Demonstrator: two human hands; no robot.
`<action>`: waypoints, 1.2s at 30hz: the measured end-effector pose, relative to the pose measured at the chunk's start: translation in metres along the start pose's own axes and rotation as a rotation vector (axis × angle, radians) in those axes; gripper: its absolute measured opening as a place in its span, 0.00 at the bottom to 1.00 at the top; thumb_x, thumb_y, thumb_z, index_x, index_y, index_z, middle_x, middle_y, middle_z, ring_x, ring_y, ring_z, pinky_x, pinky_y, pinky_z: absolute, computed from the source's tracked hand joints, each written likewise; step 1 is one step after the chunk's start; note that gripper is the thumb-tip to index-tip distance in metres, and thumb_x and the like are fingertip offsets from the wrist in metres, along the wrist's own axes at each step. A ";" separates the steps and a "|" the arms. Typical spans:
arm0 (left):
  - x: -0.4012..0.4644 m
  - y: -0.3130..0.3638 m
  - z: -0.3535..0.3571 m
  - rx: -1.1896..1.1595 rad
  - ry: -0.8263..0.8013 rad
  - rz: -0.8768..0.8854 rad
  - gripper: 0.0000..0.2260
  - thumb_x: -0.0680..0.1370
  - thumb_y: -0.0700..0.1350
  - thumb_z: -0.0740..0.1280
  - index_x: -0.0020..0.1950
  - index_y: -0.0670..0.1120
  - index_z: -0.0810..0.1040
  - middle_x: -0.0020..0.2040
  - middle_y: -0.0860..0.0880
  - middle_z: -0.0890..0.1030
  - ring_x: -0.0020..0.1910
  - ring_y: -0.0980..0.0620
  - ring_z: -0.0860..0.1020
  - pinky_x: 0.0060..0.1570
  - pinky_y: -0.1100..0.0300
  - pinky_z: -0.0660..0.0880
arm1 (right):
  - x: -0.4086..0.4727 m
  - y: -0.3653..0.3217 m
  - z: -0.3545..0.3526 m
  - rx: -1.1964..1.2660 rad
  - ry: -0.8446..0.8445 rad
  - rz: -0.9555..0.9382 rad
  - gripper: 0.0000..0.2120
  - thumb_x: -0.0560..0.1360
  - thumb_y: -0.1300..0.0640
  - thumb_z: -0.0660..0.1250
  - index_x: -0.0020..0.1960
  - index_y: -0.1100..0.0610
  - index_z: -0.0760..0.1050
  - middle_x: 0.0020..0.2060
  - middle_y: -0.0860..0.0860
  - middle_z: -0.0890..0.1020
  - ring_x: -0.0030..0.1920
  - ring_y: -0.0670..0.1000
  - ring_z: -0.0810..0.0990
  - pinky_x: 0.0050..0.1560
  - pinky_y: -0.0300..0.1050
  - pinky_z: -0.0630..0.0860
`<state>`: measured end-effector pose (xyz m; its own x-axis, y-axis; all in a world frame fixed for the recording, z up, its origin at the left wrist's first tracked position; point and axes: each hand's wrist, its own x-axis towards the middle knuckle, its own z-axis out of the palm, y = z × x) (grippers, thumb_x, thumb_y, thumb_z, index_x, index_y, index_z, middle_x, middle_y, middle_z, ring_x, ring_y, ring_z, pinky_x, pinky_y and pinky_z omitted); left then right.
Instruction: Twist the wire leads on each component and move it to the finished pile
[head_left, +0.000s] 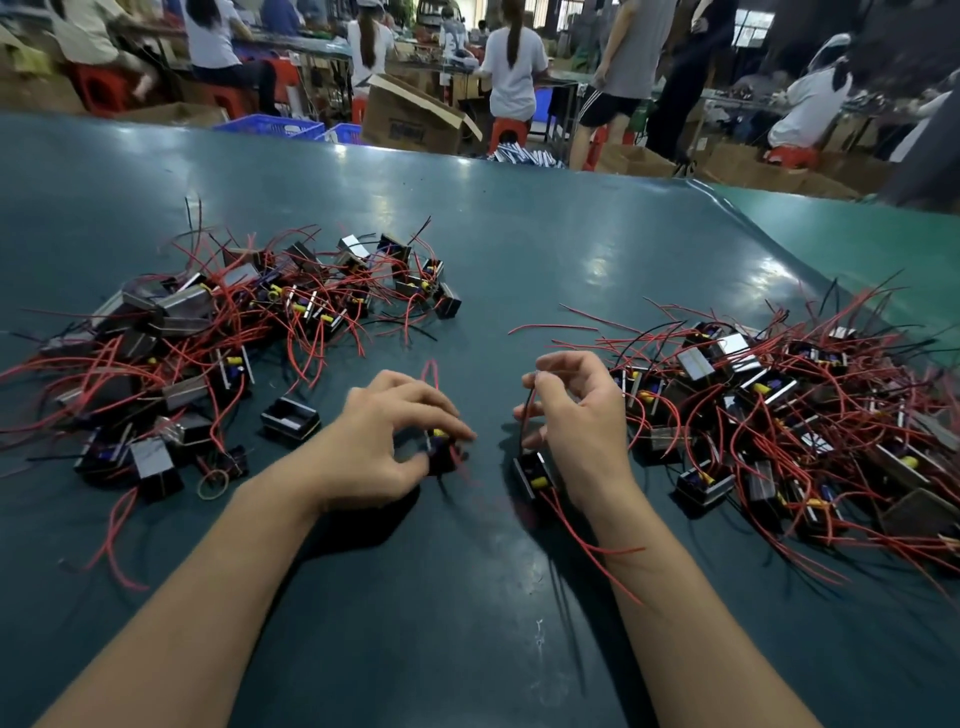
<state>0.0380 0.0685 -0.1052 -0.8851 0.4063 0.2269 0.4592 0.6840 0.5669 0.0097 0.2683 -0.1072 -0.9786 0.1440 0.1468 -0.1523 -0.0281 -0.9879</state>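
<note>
Starting at the left of the frame, there's one pile (208, 353) of components, red leads splayed everywhere, with a rubber band (213, 483) lying at its near edge on the mat (519, 249). I can't tell from here whether that's the finished pile or the one on the right.

Centre-left now: my left hand (384, 441) is curled over a component (441, 452), fingertips and thumb gripping its body just above the mat, its red lead (431, 371) looping up behind my knuckles. It's blurred, so I can't say how the leads lie underneath.

Centre-right: my right hand (571, 415) has thumb and forefinger pinched on a black lead (527, 410), other fingers loosely curled. That lead runs down to a second component (535, 475) beside my wrist, and its red wire (587, 543) trails across my forearm towards the lower right.

For a good twist, I reckon I want the body held steady and the pinch kept close to the lead's tip, rolling between thumb and finger so the strands tighten evenly, without yanking at the root.

Far right: the other pile (789, 415), sprawling to the frame's edge, well apart from the first.
</note>
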 end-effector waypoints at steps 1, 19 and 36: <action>0.000 -0.002 0.001 0.091 0.075 -0.010 0.15 0.73 0.42 0.73 0.56 0.58 0.83 0.53 0.61 0.78 0.61 0.54 0.68 0.63 0.50 0.60 | 0.000 0.000 -0.002 -0.006 0.024 -0.015 0.07 0.76 0.67 0.63 0.46 0.56 0.74 0.41 0.54 0.78 0.32 0.49 0.79 0.22 0.41 0.72; 0.008 0.018 0.032 -0.441 0.398 -0.154 0.18 0.81 0.54 0.60 0.40 0.45 0.79 0.33 0.46 0.79 0.31 0.50 0.78 0.37 0.51 0.76 | -0.003 -0.013 -0.006 0.165 -0.164 0.164 0.08 0.75 0.72 0.65 0.45 0.60 0.74 0.35 0.54 0.77 0.28 0.49 0.80 0.25 0.40 0.75; 0.017 0.021 0.027 -0.940 0.262 -0.273 0.09 0.78 0.37 0.65 0.58 0.43 0.76 0.36 0.44 0.83 0.33 0.52 0.81 0.36 0.62 0.78 | 0.000 -0.013 -0.004 0.539 -0.276 0.317 0.08 0.73 0.75 0.65 0.45 0.65 0.79 0.34 0.55 0.81 0.35 0.50 0.81 0.38 0.39 0.81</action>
<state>0.0348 0.1058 -0.1108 -0.9915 0.0845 0.0992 0.0937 -0.0666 0.9934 0.0125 0.2722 -0.0944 -0.9759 -0.2074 -0.0674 0.1695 -0.5266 -0.8330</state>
